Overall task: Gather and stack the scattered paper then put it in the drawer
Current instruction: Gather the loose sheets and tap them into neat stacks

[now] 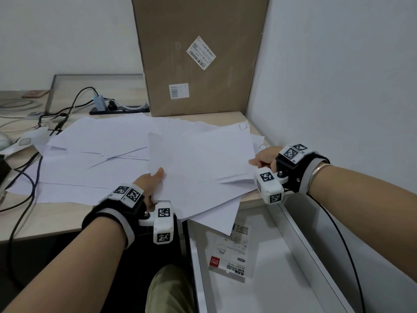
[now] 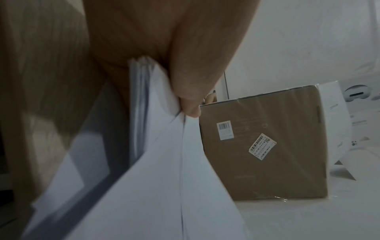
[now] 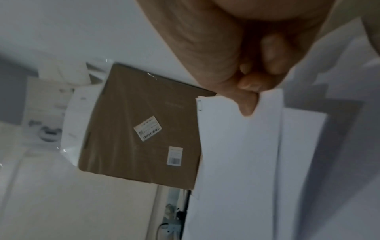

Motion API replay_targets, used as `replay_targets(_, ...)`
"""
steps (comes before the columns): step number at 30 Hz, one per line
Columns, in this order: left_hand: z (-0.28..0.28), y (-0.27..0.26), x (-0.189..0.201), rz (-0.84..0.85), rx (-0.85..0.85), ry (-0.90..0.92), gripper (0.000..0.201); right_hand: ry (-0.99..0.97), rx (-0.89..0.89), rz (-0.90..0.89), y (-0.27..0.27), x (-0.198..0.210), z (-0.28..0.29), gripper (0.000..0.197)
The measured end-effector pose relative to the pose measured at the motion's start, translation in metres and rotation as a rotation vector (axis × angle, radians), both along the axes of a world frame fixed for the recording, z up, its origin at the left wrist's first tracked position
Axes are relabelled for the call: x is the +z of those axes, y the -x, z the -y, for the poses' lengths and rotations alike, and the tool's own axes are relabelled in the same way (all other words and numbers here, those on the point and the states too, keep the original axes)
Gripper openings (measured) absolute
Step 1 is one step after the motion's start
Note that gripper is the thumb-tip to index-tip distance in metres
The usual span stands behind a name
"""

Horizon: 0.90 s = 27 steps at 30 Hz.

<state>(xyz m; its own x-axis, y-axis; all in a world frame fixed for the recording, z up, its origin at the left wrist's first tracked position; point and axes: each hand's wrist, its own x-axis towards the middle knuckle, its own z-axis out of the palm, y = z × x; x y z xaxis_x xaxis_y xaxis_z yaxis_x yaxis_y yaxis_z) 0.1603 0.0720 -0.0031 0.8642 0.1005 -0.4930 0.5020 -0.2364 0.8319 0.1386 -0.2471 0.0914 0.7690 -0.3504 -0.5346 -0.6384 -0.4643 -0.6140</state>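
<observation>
A loose sheaf of thin white paper sheets is held over the front right corner of the pale wood-grain desk, just in front of the tall brown cardboard box, its lower corners overhanging the desk edge. The sheaf's left edge is pinched by the left hand, thumb on top; in the left wrist view several fanned sheet edges are seen clamped between thumb and fingers. The right edge is gripped by the right hand, fingers curled onto the top sheet. More flat white sheets lie spread on the desk left of the box front. An open white drawer sits below the box-side desk corner, containing a glossy name-sticker packet. Dark cables lie far left of the box.
</observation>
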Motion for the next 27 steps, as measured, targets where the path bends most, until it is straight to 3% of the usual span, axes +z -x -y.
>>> replay_targets(2, -0.016, -0.03, -0.033, 0.026, -0.018, -0.035, 0.102, -0.139, -0.109, 0.092, 0.002, -0.002, 0.002, 0.034)
replay_targets(5, -0.004, -0.008, -0.005, -0.003, -0.058, -0.048, 0.097, -0.441, -0.205, 0.183, 0.009, -0.009, -0.009, 0.016)
replay_targets(7, -0.008, -0.014, -0.015, -0.022, -0.074, -0.04, 0.102, -0.637, -0.21, 0.174, 0.018, -0.017, -0.028, 0.008)
replay_targets(9, -0.016, -0.028, -0.03, -0.089, -0.094, -0.011, 0.123, -0.758, -0.176, 0.136, 0.025, -0.026, -0.054, 0.005)
replay_targets(11, -0.016, -0.025, -0.024, -0.122, -0.097, 0.024, 0.119, -0.835, -0.12, 0.084, 0.028, -0.037, -0.083, 0.008)
replay_targets(13, -0.005, -0.001, 0.006, -0.133, -0.089, 0.078, 0.097, -0.841, -0.072, 0.052, 0.031, -0.046, -0.108, 0.014)
replay_targets(16, 0.006, 0.02, 0.028, -0.14, -0.162, 0.116, 0.093, -0.798, -0.021, 0.02, 0.037, -0.05, -0.131, 0.008)
replay_targets(20, 0.015, 0.021, 0.032, -0.142, -0.223, 0.156, 0.044, -0.714, 0.07, -0.027, 0.037, -0.053, -0.136, 0.016)
replay_targets(24, 0.021, 0.019, 0.029, -0.112, -0.112, -0.002, 0.037, -0.538, 0.134, 0.039, 0.036, -0.047, -0.114, 0.026)
replay_targets(27, 0.022, 0.016, 0.027, -0.053, -0.002, 0.007, 0.041, -0.414, 0.009, 0.199, 0.032, -0.044, -0.077, 0.028)
